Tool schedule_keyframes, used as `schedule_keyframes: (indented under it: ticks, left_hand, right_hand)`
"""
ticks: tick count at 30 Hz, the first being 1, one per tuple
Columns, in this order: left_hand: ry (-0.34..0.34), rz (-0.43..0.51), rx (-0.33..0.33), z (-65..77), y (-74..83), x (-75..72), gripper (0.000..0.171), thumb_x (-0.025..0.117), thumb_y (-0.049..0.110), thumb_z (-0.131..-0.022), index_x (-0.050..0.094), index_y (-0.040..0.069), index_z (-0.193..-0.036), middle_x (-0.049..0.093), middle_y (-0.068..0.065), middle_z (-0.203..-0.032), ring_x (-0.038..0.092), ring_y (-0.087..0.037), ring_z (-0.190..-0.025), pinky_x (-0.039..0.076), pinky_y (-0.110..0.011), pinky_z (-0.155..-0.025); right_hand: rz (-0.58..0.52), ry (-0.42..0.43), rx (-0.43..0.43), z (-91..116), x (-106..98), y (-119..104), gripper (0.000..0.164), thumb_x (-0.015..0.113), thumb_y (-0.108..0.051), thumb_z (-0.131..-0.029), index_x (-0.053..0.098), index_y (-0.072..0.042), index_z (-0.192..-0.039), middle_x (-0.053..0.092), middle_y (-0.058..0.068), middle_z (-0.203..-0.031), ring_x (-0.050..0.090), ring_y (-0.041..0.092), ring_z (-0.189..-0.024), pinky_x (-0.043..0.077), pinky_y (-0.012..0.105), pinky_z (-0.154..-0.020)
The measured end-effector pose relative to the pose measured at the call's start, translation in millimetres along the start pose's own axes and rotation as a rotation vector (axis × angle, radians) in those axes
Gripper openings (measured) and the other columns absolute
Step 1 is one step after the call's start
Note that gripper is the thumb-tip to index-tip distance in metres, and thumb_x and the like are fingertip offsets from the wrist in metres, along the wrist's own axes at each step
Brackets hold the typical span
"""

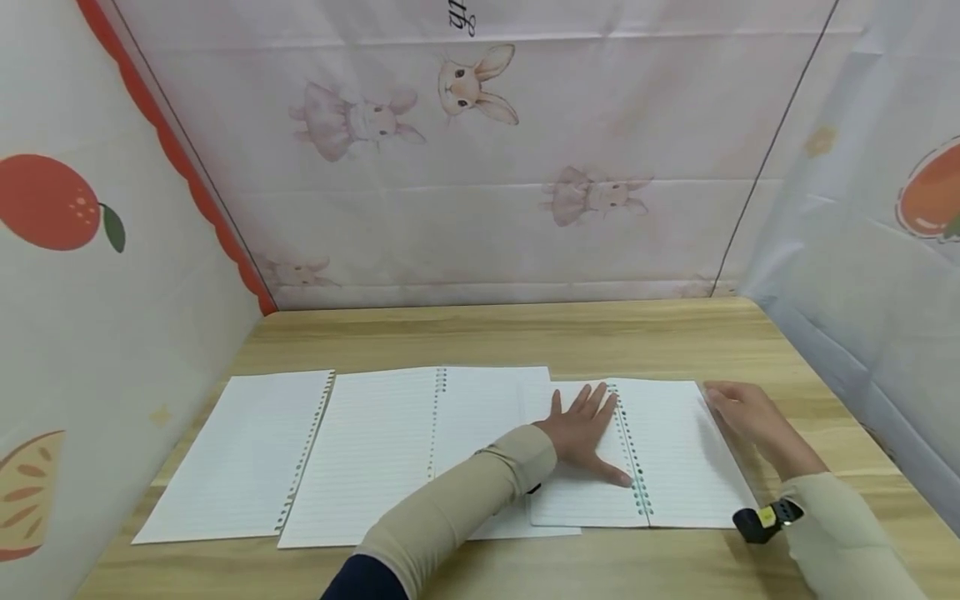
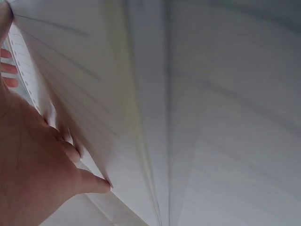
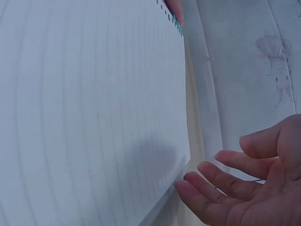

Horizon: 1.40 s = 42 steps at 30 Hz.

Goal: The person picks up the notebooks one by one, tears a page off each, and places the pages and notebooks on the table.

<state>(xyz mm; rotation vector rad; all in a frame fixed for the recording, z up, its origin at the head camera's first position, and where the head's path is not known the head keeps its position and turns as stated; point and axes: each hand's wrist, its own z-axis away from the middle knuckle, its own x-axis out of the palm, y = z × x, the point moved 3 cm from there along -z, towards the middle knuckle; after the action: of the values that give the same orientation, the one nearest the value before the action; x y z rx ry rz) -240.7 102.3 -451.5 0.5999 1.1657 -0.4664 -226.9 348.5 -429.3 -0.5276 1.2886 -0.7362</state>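
A ruled notebook with a green spiral binding (image 1: 636,467) lies open flat at the right of the table. My left hand (image 1: 577,437) rests spread on its left page, the fingertips near the top of the spiral and the thumb reaching the binding. In the left wrist view, the thumb (image 2: 96,182) presses on the paper. My right hand (image 1: 753,421) is at the upper right corner of the right page (image 1: 675,450). The right wrist view shows its loosely bent fingers (image 3: 230,186) right at the page edge, with the thumb apart from the paper.
A second open spiral notebook (image 1: 367,458) lies in the middle, its right side partly under the right notebook. Left of it is a white page (image 1: 240,458) with holes along its right edge. The wooden table (image 1: 480,333) meets a rabbit-print cloth (image 1: 480,217) behind.
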Motion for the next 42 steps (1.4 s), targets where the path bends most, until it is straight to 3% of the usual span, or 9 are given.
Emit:
schedule_keyframes:
  ticks: [3,7,11,16,23,26,31,34,42]
  left_hand:
    - [0.012,-0.006,0.002,3.3,1.8,-1.9,0.118,0.058,0.078,-0.073,-0.002,0.019,-0.155,-0.008,-0.002,-0.161,-0.004,-0.021,-0.148,0.004,-0.057,-0.115]
    - [0.017,-0.013,0.0,5.4,2.2,-2.3,0.118,0.057,0.078,-0.073,-0.001,0.019,-0.155,-0.008,-0.003,-0.161,-0.004,-0.021,-0.148,0.004,-0.057,-0.115]
    - [0.016,-0.027,-0.008,4.7,-0.1,0.9,0.118,0.056,0.08,-0.072,-0.002,0.02,-0.155,-0.008,-0.002,-0.161,-0.004,-0.021,-0.148,0.004,-0.058,-0.115]
    - [0.01,-0.032,-0.02,3.4,-1.3,4.0,0.119,0.055,0.081,-0.071,-0.003,0.02,-0.155,-0.01,-0.001,-0.161,-0.004,-0.02,-0.148,0.004,-0.057,-0.115]
    - [0.005,-0.034,-0.027,3.6,1.8,4.3,0.119,0.056,0.081,-0.071,-0.002,0.02,-0.155,-0.009,-0.001,-0.161,-0.003,-0.021,-0.148,0.006,-0.057,-0.115]
    - [0.002,-0.046,-0.036,2.4,0.5,6.4,0.12,0.054,0.083,-0.07,-0.002,0.019,-0.155,-0.011,0.0,-0.161,-0.005,-0.02,-0.147,0.005,-0.056,-0.115]
    - [0.011,-0.053,-0.039,-3.0,-4.1,12.8,0.122,0.051,0.086,-0.068,-0.001,0.017,-0.155,-0.013,0.001,-0.16,-0.007,-0.019,-0.147,0.004,-0.056,-0.115]
    - [0.012,-0.051,-0.037,-6.1,-6.2,16.6,0.123,0.051,0.087,-0.067,-0.001,0.017,-0.155,-0.013,0.001,-0.16,-0.007,-0.018,-0.147,0.004,-0.057,-0.115]
    - [0.001,-0.045,-0.034,-9.5,-7.4,20.2,0.124,0.051,0.087,-0.067,-0.002,0.018,-0.155,-0.015,0.001,-0.16,-0.008,-0.018,-0.147,0.003,-0.056,-0.115]
  right_hand:
    - [-0.043,0.002,0.069,-5,2,2,0.056,0.036,-0.026,-0.104,0.027,0.013,-0.143,0.029,0.038,-0.144,0.046,0.043,-0.121,0.053,0.038,-0.087]
    - [-0.025,0.045,0.104,-9,3,4,0.054,0.047,-0.02,-0.1,0.032,0.014,-0.141,0.038,0.037,-0.138,0.058,0.028,-0.098,0.052,0.021,-0.064]
    - [0.029,0.115,0.105,-10,4,4,0.055,0.058,-0.02,-0.095,0.041,0.012,-0.136,0.048,0.036,-0.128,0.064,0.028,-0.089,0.052,0.023,-0.063]
    - [0.083,0.215,0.104,-12,7,1,0.056,0.068,-0.028,-0.089,0.05,0.011,-0.125,0.054,0.034,-0.118,0.06,0.039,-0.096,0.052,0.035,-0.068]
    - [0.102,0.349,0.065,-13,13,0,0.031,0.072,-0.022,-0.086,0.063,0.007,-0.093,0.062,0.017,-0.082,0.051,0.026,-0.071,0.037,0.031,-0.057]
    - [0.112,0.373,0.047,-12,15,0,0.027,0.069,-0.02,-0.088,0.066,0.006,-0.088,0.063,0.014,-0.076,0.05,0.024,-0.067,0.036,0.03,-0.055]
    - [0.119,0.341,0.064,-17,15,3,0.03,0.057,-0.022,-0.096,0.06,0.008,-0.091,0.058,0.015,-0.078,0.05,0.024,-0.069,0.037,0.029,-0.054]
    - [0.045,0.267,0.12,-20,15,5,0.032,0.05,-0.026,-0.098,0.052,0.005,-0.091,0.051,0.014,-0.082,0.046,0.023,-0.073,0.036,0.029,-0.056]
    - [-0.052,0.093,0.214,-25,13,12,0.059,0.054,-0.05,-0.093,0.056,0.007,-0.107,0.053,0.015,-0.092,0.049,0.024,-0.081,0.041,0.029,-0.061]
